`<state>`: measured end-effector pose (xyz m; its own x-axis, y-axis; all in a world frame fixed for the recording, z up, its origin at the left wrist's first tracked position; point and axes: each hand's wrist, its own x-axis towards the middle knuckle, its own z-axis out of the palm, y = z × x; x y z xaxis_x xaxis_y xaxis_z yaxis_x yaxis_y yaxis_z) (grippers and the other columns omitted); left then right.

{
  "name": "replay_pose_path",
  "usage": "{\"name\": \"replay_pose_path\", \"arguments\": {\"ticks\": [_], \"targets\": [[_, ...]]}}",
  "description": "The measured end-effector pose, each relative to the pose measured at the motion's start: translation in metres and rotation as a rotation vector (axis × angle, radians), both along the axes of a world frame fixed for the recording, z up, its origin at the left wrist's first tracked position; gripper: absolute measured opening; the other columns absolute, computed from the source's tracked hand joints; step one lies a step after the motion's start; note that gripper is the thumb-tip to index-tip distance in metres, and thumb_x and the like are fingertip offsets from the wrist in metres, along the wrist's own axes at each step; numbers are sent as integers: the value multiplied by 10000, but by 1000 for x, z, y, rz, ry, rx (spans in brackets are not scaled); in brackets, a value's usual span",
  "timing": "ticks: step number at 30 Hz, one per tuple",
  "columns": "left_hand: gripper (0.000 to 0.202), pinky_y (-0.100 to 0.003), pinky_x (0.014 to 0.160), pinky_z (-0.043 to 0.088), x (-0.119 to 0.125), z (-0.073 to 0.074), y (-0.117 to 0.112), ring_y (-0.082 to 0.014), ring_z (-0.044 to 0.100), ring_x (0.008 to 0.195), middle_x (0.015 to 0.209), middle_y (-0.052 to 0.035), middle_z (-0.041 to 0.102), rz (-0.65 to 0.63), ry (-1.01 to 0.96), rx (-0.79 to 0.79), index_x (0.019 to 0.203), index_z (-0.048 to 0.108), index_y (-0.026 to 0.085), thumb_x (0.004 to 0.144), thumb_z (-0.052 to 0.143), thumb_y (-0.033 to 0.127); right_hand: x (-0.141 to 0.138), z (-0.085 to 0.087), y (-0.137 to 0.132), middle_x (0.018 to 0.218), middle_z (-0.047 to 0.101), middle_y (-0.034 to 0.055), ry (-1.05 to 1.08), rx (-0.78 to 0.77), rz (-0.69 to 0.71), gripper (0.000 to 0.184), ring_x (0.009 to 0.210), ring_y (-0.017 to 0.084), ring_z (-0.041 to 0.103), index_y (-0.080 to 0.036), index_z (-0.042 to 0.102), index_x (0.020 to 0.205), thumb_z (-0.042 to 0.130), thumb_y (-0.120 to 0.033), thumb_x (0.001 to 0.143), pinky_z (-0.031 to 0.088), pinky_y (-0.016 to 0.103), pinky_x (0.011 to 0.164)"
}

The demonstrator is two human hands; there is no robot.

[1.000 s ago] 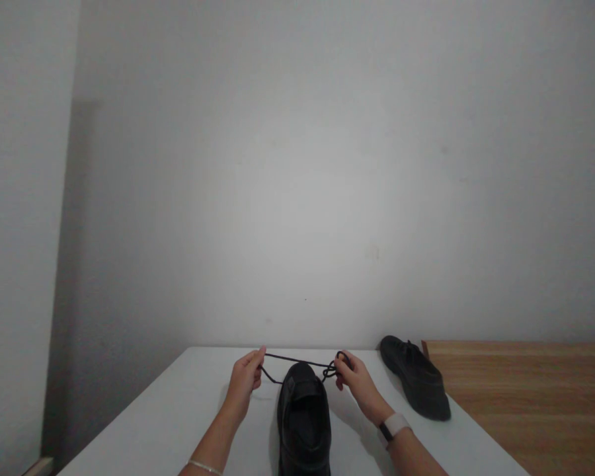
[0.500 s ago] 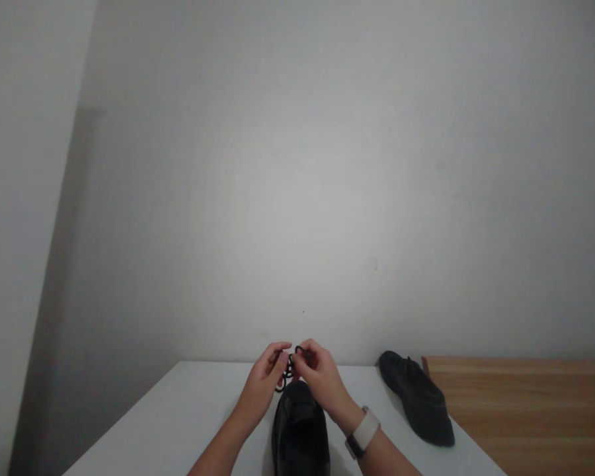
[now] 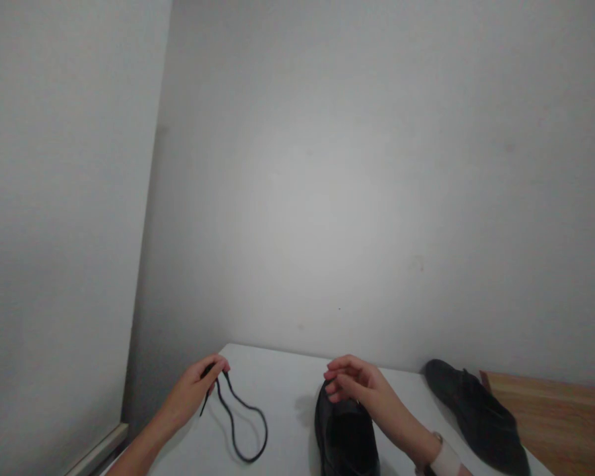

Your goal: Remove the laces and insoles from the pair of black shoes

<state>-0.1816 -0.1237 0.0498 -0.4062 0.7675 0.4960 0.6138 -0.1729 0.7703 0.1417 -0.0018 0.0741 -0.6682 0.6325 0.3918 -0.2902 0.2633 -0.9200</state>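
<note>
A black shoe (image 3: 346, 437) stands on the white table (image 3: 282, 383) near the bottom middle, its opening toward me. My left hand (image 3: 194, 390) is out to the left of it, fingers pinched on a black shoelace (image 3: 241, 419) that hangs down in a loop onto the table, free of the shoe. My right hand (image 3: 357, 387) hovers over the front of the shoe with fingers curled; whether they touch it or hold anything is unclear. A pale watch band (image 3: 445, 458) shows on my right wrist.
A second black shoe (image 3: 478, 414) lies at the right, where the white table meets a wooden surface (image 3: 565, 410). Plain white walls stand behind and to the left. The table's left edge runs close to the left wall.
Both hands were together over the shoe's front with the lace. My left hand has since swung out left carrying the lace away from the shoe; the camera has turned left.
</note>
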Motion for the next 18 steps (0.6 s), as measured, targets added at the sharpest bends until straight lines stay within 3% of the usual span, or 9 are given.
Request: {"name": "replay_pose_path", "arguments": {"ticks": [5,7,10,12,15,18], "targets": [[335,-285,717,431,-37,-38,-26,-224,595,753,722,-22,660,68,172,-129,688,628,211,763,485,505,9,-13,13,807,672,78,-104,20,-48,332,683,185,630,-169,638,852,683,-468,717,513,321,630],[300,-295,745,432,-38,-53,-31,-229,611,783,791,-29,681,126,250,-199,840,647,224,778,481,466,14,-14,14,803,671,71,-191,150,-108,266,725,202,623,-182,645,844,653,-430,748,501,333,673],[477,-344,826,417,-31,-67,-34,-263,628,861,891,-71,701,229,410,-324,1162,589,212,786,491,488,27,-9,12,916,668,62,-345,464,-235,139,888,234,594,-222,666,876,635,-290,759,446,366,845],[558,-401,913,370,-23,-68,-34,-301,609,976,999,-120,695,283,546,-378,1232,562,184,807,459,531,36,-4,9,1032,640,54,-473,619,-256,247,995,245,552,-254,662,956,660,-216,712,389,370,932],[576,-479,956,319,-9,-61,-35,-350,568,1064,1110,-169,660,342,719,-439,1247,568,164,843,403,541,42,-1,5,1108,605,71,-698,720,-256,432,1031,263,521,-258,640,1039,703,-163,623,371,373,932],[555,-542,932,319,8,-50,-35,-411,549,1079,1181,-216,614,448,801,-486,1261,565,162,800,517,468,37,-2,5,1052,622,80,-843,816,-316,398,956,263,542,-236,647,1002,667,-135,617,387,364,856]]}}
